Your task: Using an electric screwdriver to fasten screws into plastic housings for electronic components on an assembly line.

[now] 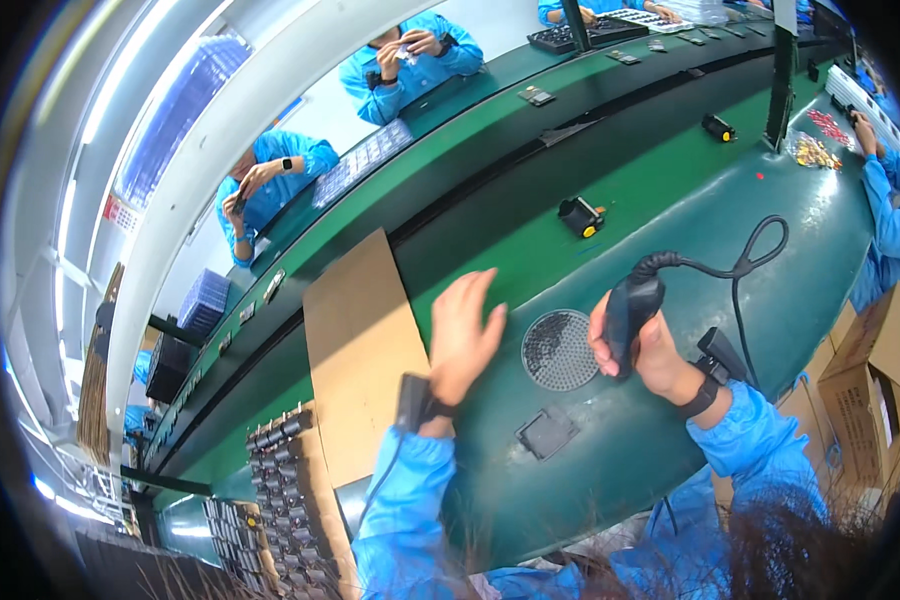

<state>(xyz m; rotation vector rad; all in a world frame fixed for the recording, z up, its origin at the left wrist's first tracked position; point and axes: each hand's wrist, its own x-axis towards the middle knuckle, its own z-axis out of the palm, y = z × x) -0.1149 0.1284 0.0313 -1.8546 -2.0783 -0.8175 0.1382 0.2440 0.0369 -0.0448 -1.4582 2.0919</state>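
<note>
My right hand is wrapped round a black corded hand tool, with its thick ribbed cord sleeve at the top. The tool's working end is hidden, so its exact kind does not show. My left hand holds nothing; its fingers are stretched out over the green belt, beside the cardboard sheet. Between the hands, a round grey perforated disc lies on the dark green table. Nearer to me lies a flat, square dark fixture. Beyond the hands, a black cylindrical part with a yellow piece sits on the belt.
Another black-and-yellow part is farther along the belt. The tool's looped cord crosses the table's right side. Rows of black parts stand at lower left. Small bagged pieces, a post, cardboard boxes and co-workers surround the table.
</note>
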